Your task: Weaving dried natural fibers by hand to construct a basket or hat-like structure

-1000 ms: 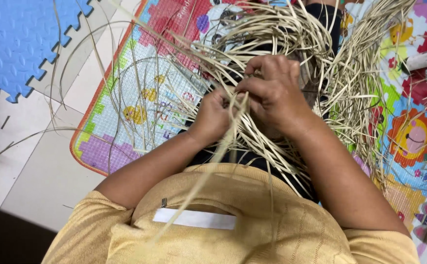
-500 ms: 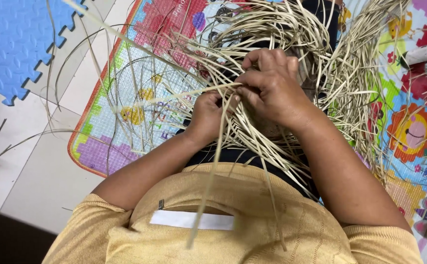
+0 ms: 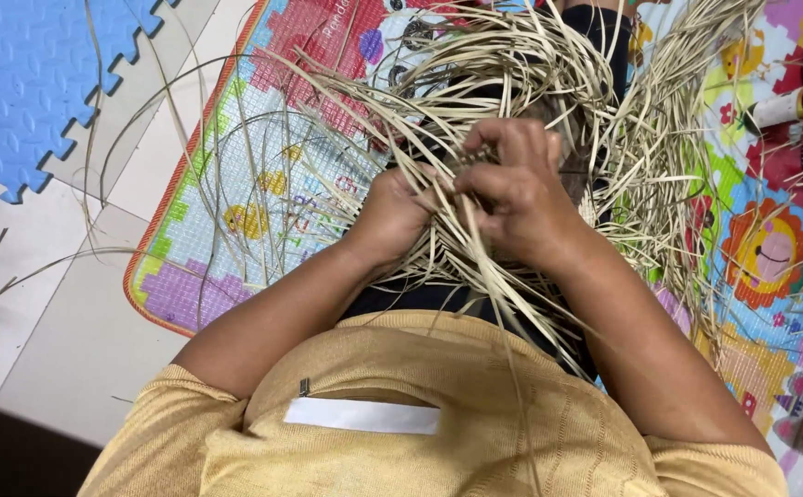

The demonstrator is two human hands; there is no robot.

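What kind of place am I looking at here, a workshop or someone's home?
Most likely a home floor, not a workshop: a colourful children's play mat, a blue foam puzzle tile and pale floor tiles lie under the hands weaving straw strips.

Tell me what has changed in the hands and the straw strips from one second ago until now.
The long strip hanging over the yellow shirt swung from the left side toward the right. Both the left hand and right hand stay closed on the strips, above the colourful mat.
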